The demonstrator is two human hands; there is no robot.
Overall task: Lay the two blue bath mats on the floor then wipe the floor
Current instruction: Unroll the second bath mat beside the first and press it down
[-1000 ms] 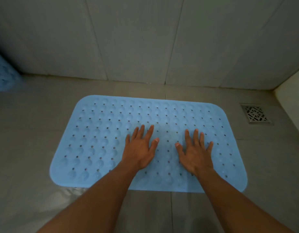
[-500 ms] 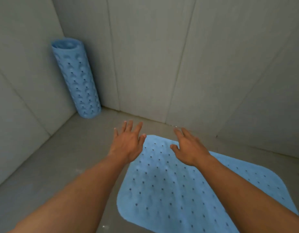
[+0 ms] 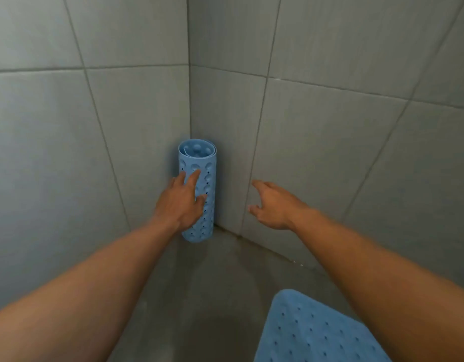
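Observation:
A rolled blue bath mat stands upright in the corner where two tiled walls meet. My left hand reaches it with fingers spread, fingertips and thumb resting on its front, not closed around it. My right hand hovers open to the right of the roll, apart from it, in front of the right wall. The other blue bath mat lies flat on the floor at the bottom right, partly hidden by my right forearm.
Grey tiled walls close in on the left and right, meeting at the corner behind the roll. Bare grey floor stretches between the roll and the flat mat. Small water drops glint at the foot of the right wall.
My view has swung left from the flat mat to the corner. Both hands lifted off the flat mat and reached forward; my left hand now touches the rolled mat.

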